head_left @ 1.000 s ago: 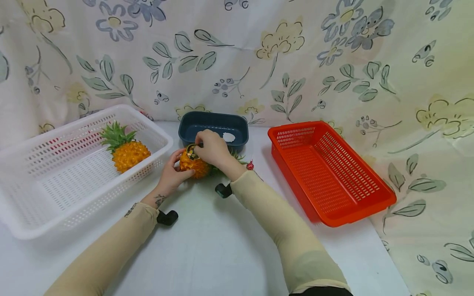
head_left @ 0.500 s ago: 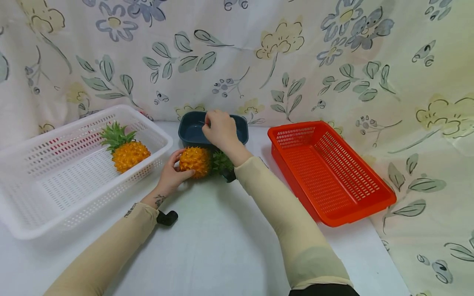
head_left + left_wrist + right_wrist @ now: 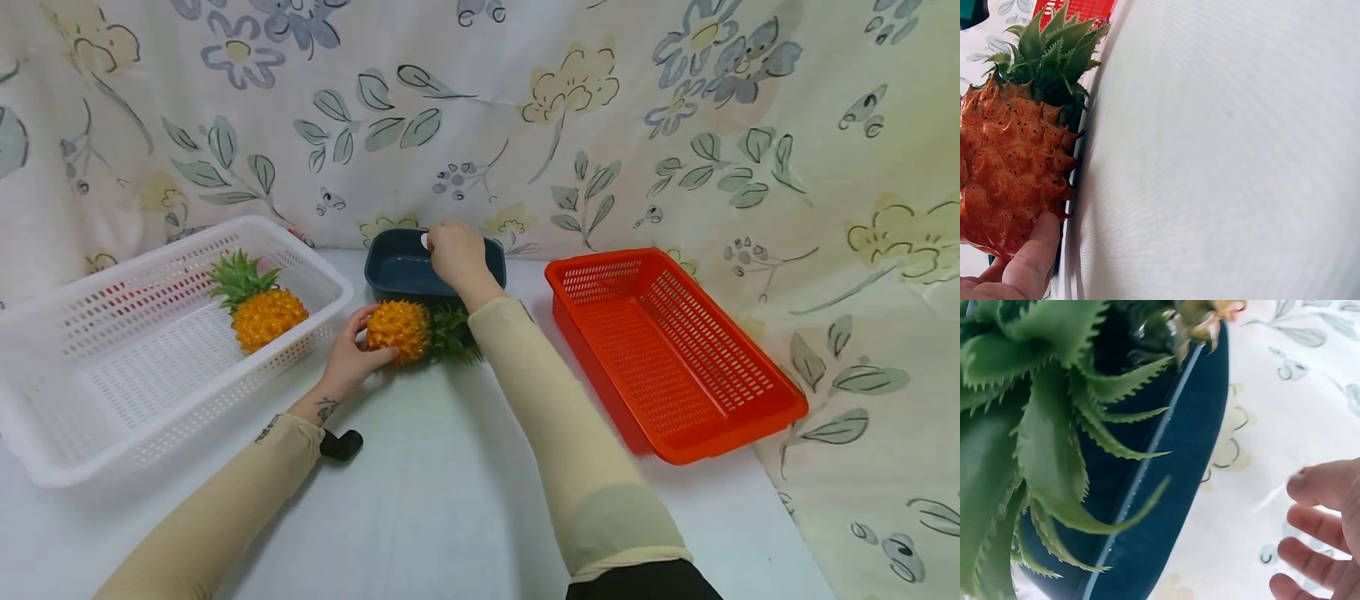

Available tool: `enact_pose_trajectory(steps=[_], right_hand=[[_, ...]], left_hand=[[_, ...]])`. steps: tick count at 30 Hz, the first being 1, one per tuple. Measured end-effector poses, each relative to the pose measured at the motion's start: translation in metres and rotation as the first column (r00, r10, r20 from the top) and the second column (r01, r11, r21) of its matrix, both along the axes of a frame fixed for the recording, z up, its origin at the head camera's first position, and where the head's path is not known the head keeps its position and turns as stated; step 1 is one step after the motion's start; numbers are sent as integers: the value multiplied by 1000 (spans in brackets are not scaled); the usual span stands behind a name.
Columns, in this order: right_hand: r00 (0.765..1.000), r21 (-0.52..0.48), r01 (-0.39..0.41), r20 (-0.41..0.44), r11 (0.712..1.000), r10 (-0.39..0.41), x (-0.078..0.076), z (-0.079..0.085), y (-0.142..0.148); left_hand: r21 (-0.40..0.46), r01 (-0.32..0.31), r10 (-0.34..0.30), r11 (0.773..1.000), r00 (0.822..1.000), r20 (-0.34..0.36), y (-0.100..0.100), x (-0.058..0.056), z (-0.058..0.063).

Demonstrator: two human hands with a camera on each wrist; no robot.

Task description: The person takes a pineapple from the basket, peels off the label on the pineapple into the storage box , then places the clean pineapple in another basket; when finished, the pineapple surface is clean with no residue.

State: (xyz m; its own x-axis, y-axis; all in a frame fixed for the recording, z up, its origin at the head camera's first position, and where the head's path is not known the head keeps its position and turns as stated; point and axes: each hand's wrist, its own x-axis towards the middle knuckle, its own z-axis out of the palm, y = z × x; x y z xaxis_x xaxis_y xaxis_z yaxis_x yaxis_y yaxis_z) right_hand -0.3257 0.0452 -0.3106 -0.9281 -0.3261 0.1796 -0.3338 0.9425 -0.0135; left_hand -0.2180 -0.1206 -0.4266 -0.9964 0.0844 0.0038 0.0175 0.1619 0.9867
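A spiky orange pineapple [image 3: 400, 332] lies on its side on the white tabletop, its green crown [image 3: 452, 333] pointing right. My left hand [image 3: 351, 357] holds its base end, the thumb [image 3: 1041, 244] along its near side. My right hand [image 3: 459, 254] is raised over the dark blue tray [image 3: 401, 287] just behind the fruit. Its fingertips pinch a small white label [image 3: 425, 241], which shows only as a faint thin edge in the right wrist view. The right hand [image 3: 1329, 531] covers the right part of the tray's inside in the head view.
On the left stands a white perforated basket [image 3: 187, 408] with a second pineapple [image 3: 268, 319] in it. A red perforated basket [image 3: 675, 358] stands on the right. A floral curtain [image 3: 480, 108] hangs behind the table.
My right hand has lifted off the pineapple, moved back over the blue tray. The round black-and-gold label seen on the fruit earlier is gone from there. The left hand has kept its hold.
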Motion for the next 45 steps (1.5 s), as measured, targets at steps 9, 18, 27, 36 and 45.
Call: enact_pose_trajectory(steps=[9,18,27,36,45], right_hand=[[999,16,18,48,1000,-19,-5,-7,1],[997,-64,51,52,997,-48,0,-9,4],[993,-309,99,84,946,-77,32,3,22],[995,-590,61,98,805,-3,97,18,50],[998,-682,12,48,731,29,161,9,94]], left_hand=[[46,30,-30,999,999,14,5,11,15],[45,30,-31,999,999,14,5,10,15],[35,36,-36,999,999,-6,3,9,17],[10,32,-32,999,999,-9,3,10,20],[3,21,-21,1000,999,-25,1,9,15]])
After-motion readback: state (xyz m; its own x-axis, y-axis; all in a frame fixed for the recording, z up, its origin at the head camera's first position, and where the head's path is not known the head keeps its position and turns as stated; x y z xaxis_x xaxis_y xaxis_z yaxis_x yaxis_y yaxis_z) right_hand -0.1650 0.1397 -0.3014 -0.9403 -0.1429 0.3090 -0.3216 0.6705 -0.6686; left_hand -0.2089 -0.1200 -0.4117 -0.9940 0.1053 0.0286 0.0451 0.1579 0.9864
